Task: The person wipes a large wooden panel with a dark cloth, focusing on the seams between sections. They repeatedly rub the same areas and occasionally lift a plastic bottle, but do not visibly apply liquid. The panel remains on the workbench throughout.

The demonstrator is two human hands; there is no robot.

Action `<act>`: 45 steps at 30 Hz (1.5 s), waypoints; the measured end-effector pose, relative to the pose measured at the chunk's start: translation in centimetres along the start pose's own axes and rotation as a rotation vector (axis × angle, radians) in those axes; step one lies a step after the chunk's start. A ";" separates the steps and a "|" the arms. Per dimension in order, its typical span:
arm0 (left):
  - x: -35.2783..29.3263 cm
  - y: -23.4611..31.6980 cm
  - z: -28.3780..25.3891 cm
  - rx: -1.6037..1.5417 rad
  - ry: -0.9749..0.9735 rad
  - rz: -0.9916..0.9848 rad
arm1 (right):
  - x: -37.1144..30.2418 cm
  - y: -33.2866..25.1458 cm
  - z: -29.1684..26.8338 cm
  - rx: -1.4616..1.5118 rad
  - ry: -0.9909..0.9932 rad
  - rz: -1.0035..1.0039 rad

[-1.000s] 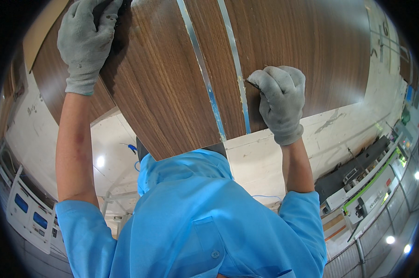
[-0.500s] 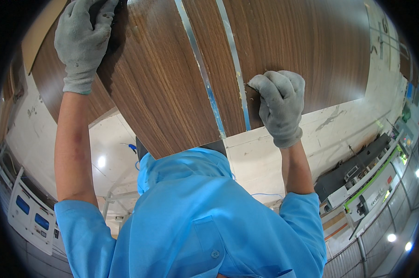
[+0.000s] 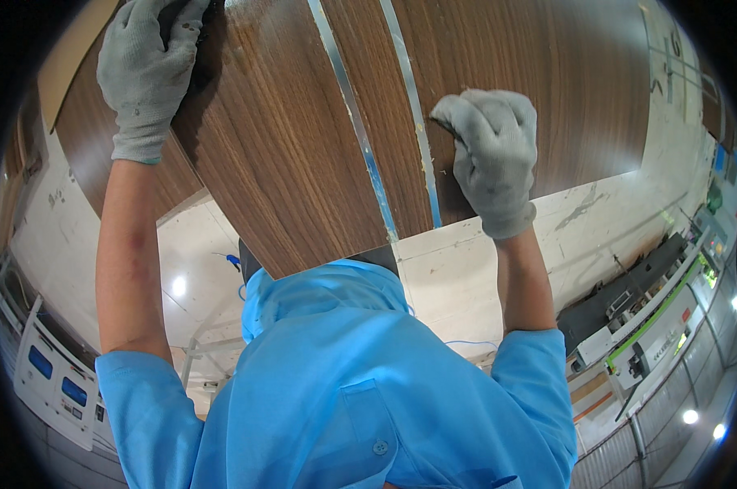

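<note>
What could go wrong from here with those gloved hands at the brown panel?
The right hand seems to grip a thin dark object; if it has a sharp edge, it might scratch the brown panel. Pale flecks along the right strip could get rubbed across the panel. The panel's near corner appears close to the blue shirt, so leaning in might nudge it.

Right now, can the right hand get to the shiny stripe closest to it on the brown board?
Probably yes: the right hand is just beside that stripe, over the same board, and nothing seems to block it, though its fingers look curled around a small dark thing.
</note>
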State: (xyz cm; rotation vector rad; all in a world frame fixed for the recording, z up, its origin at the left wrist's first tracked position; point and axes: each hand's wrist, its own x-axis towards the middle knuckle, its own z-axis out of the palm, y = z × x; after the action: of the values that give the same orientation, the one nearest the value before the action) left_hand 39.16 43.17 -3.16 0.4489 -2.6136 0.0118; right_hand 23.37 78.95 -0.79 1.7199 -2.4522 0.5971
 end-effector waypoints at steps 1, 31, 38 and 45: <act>0.1 0.1 -0.1 0.008 0.002 0.006 | 0.5 0.2 0.3 0.004 0.027 -0.007; 0.0 -0.2 0.0 0.028 -0.044 -0.041 | -5.7 -1.6 -2.2 0.008 -0.058 -0.016; -0.1 -0.5 0.2 0.045 -0.043 -0.037 | -5.3 -1.5 -1.2 0.055 -0.007 0.061; -0.1 -1.2 0.4 0.025 -0.038 0.006 | -4.5 -1.6 -0.6 0.055 0.020 0.081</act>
State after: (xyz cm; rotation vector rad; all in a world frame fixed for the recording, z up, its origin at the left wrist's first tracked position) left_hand 39.43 42.09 -3.66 0.4539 -2.6551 0.0390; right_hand 26.34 82.71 -1.12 1.6313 -2.5255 0.6920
